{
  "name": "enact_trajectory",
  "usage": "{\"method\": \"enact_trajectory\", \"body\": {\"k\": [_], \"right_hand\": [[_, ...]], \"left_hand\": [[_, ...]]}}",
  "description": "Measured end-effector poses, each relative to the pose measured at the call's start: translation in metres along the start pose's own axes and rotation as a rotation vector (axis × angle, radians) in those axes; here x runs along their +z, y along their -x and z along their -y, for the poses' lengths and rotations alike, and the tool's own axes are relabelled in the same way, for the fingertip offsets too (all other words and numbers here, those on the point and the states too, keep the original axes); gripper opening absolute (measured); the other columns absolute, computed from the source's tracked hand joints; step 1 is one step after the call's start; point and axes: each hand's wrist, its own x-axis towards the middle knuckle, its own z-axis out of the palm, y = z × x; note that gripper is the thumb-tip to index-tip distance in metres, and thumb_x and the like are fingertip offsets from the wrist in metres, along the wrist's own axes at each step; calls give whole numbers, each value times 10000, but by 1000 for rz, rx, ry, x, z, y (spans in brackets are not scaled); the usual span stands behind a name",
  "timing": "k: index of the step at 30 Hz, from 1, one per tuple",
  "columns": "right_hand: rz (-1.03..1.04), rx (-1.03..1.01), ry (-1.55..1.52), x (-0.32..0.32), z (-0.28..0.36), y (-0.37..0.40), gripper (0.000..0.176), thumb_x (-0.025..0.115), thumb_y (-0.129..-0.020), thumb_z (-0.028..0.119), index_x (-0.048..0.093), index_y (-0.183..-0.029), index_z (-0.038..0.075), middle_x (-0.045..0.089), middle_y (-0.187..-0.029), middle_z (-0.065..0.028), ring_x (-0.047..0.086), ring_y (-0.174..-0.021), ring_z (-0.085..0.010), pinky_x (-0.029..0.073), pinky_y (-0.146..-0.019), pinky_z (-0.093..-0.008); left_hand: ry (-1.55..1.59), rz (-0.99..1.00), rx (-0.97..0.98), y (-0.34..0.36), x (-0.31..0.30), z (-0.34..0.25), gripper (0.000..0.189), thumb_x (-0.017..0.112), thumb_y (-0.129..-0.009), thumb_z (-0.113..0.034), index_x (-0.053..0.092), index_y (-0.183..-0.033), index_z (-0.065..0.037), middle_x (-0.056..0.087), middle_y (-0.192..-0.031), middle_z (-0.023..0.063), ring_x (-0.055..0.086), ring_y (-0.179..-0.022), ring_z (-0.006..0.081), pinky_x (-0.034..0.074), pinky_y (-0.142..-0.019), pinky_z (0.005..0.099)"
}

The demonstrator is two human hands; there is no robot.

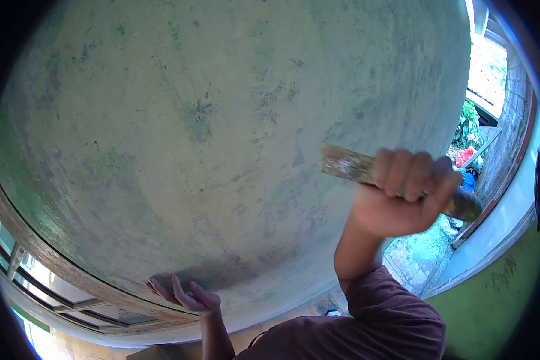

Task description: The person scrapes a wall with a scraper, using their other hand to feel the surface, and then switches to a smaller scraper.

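Grips worn tool in closed right hand, blurred tip at stained wall near its right edge | presses spread left hand flat low on wall, just above wooden beam | broad bare wall up-left, open alley past right edge.

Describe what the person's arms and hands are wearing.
The left hand and right hand are both bare, with no gloves, rings or watch visible. The right arm has a plain dark maroon sleeve that ends near the elbow, leaving the forearm uncovered. The left forearm shows no sleeve.
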Motion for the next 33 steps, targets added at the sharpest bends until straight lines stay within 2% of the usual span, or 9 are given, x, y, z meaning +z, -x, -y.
{"method": "enact_trajectory", "body": {"k": [2, 10, 12, 15, 18, 20, 26, 29, 33], "right_hand": [[-57, 72, -24, -3, -19, 5, 303, 283, -1023, 310, 375, -788, 142, 353, -613, 25, 284, -495, -93, 266, -507, -271], [-116, -3, -35, 2, -9, 7, 277, 287, -1023, 289, 370, -803, 143, 360, -612, 24, 288, -494, -93, 270, -504, -269], [-8, 94, 14, -2, -14, 5, 283, 280, -1024, 295, 374, -801, 149, 365, -614, 25, 296, -496, -91, 276, -505, -266], [-39, 17, 38, 0, 4, 0, 289, 279, -1025, 291, 371, -792, 148, 356, -604, 26, 287, -487, -93, 276, -502, -267], [-83, -15, -47, 4, -8, 2, 297, 277, -1025, 291, 371, -785, 144, 351, -607, 24, 288, -492, -95, 274, -507, -271], [-33, 111, -13, -2, -17, 2, 307, 274, -1026, 293, 369, -772, 148, 354, -609, 23, 287, -493, -92, 273, -507, -272], [-2, -3, -6, 0, 1, -1, 294, 266, -1028, 292, 368, -798, 138, 344, -610, 21, 264, -496, -101, 270, -513, -276], [-52, 118, -4, 1, -16, 5, 307, 270, -1026, 307, 368, -788, 141, 346, -612, 20, 272, -496, -97, 274, -515, -275], [8, 0, -31, -8, 12, -4, 294, 266, -1029, 301, 358, -796, 149, 343, -613, 27, 285, -496, -99, 283, -517, -271]], "left_hand": [[-13, -5, 2, 1, 0, 0, 378, 389, -898, -103, 453, -1249, 20, 219, -1442, 322, 163, -1363, 476, 113, -1086, 605], [-12, 5, -5, -1, 0, -2, 371, 385, -909, -109, 450, -1249, 23, 217, -1443, 321, 159, -1364, 477, 112, -1083, 609], [-19, 14, -9, 0, -1, -2, 372, 385, -910, -110, 448, -1253, 22, 216, -1444, 319, 157, -1364, 478, 112, -1081, 612], [-15, 11, -5, -2, 0, -2, 376, 386, -914, -114, 443, -1261, 17, 212, -1448, 315, 153, -1364, 479, 114, -1079, 614], [-36, -16, 29, -3, 1, -3, 367, 367, -935, -119, 442, -1255, 43, 260, -1432, 292, 216, -1360, 429, 147, -1095, 581], [-2, 5, -13, 0, 0, -2, 378, 384, -913, -120, 444, -1261, 16, 210, -1450, 311, 148, -1365, 479, 111, -1079, 615], [6, -8, -6, 0, 1, -1, 379, 389, -907, -117, 446, -1258, 16, 213, -1448, 311, 153, -1364, 478, 111, -1080, 614], [-34, -7, 15, -6, 0, -6, 376, 376, -930, -116, 432, -1265, 45, 247, -1439, 289, 209, -1361, 433, 151, -1091, 578], [-1, -4, -2, -2, 0, -3, 378, 394, -909, -124, 447, -1256, 14, 211, -1449, 310, 155, -1364, 477, 113, -1079, 614]]}}
